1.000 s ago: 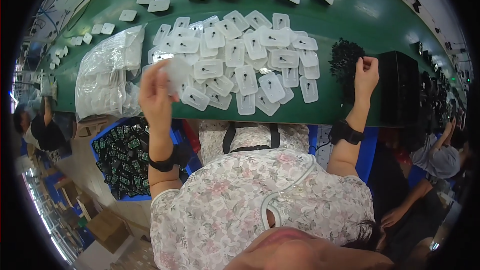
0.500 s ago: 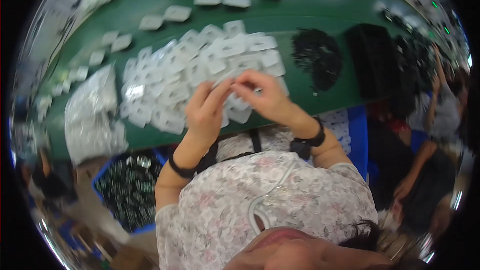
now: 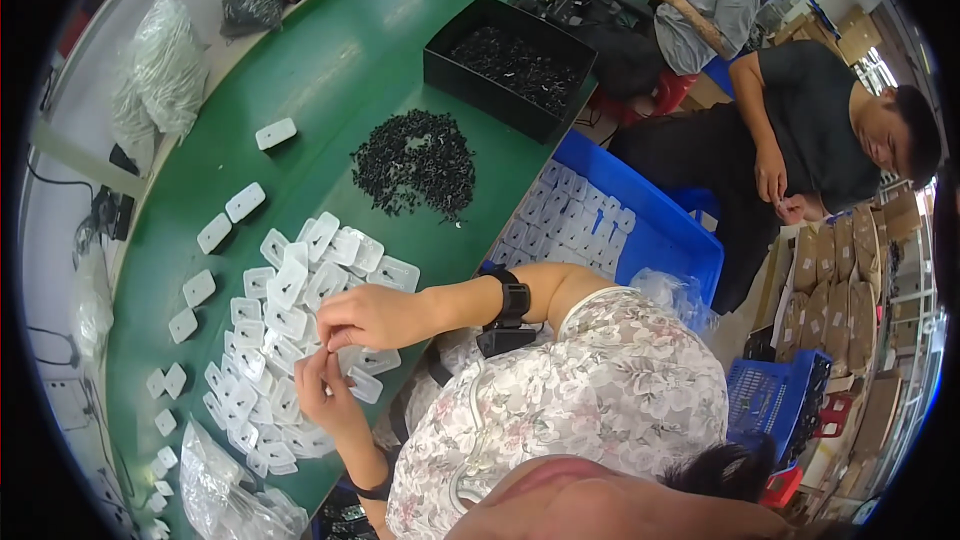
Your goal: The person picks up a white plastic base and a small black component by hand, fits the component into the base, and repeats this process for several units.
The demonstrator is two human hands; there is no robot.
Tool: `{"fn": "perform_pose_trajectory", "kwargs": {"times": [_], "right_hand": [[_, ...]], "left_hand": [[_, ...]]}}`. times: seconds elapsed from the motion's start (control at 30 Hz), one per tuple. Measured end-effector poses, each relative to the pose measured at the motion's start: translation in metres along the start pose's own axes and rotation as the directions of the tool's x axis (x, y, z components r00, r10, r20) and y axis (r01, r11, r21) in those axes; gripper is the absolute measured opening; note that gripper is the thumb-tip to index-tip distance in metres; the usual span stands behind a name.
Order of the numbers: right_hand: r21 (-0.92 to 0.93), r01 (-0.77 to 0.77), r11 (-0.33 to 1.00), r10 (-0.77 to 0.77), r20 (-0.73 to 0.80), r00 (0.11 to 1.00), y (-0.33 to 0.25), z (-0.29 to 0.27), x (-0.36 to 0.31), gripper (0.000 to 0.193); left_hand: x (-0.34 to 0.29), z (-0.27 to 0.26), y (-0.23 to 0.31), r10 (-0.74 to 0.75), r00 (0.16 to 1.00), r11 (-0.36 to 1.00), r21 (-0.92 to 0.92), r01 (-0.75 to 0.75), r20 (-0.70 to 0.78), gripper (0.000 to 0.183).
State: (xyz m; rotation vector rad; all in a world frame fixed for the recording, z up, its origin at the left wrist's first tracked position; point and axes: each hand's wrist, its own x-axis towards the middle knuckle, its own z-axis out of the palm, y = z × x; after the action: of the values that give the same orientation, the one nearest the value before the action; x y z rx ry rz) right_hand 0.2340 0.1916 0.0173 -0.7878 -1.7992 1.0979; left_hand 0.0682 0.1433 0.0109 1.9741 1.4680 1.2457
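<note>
My right hand [image 3: 375, 318] and my left hand [image 3: 325, 390] meet at the fingertips above a heap of white rectangular plastic covers [image 3: 285, 322]. Both hands are closed in a pinch. Whatever they grip is hidden behind the fingers or too small to name. Many of the covers have a small dark mark or slot in the middle. Beyond my right hand, a loose pile of small black parts [image 3: 415, 165] is spread on the green table [image 3: 300, 80].
A black bin [image 3: 480, 100] holds more small black parts. Single white covers [image 3: 246, 202] line the table's far side. A clear plastic bag [image 3: 225, 490] lies near left. A blue crate [image 3: 690, 250] of white pieces stands at right, beside a seated person [image 3: 810, 120].
The view has swung to the right, bringing the black bin, the blue crate and co-workers into clearer sight. My hands stay together at the fingertips over the white covers.
</note>
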Motion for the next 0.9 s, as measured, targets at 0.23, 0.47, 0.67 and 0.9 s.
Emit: {"fn": "perform_pose_trajectory", "kwargs": {"times": [0.23, 0.47, 0.67, 0.9], "right_hand": [[0.109, 0.008, 0.994, -0.014, 0.054, 0.998, 0.002, -0.001, -0.002, 0.011], [0.195, -0.104, 0.975, 0.095, 0.056, 0.994, 0.003, 0.001, -0.004, 0.012], [0.197, -0.101, 0.975, 0.099, 0.017, 0.995, -0.002, 0.008, -0.008, 0.011], [-0.003, -0.068, 0.998, 0.068, -0.048, 0.997, -0.004, 0.003, -0.006, 0.006]], "left_hand": [[-0.011, -0.004, -0.003, -0.296, 0.948, 0.888, -0.332, 0.319, 0.12, 0.01], [-0.012, -0.003, -0.006, -0.303, 0.947, 0.883, -0.344, 0.32, 0.104, 0.018], [-0.015, -0.004, 0.003, -0.449, 0.892, 0.744, -0.529, 0.408, 0.056, 0.027], [-0.013, -0.001, 0.003, -0.57, 0.792, 0.477, -0.697, 0.536, 0.219, 0.011]]}}
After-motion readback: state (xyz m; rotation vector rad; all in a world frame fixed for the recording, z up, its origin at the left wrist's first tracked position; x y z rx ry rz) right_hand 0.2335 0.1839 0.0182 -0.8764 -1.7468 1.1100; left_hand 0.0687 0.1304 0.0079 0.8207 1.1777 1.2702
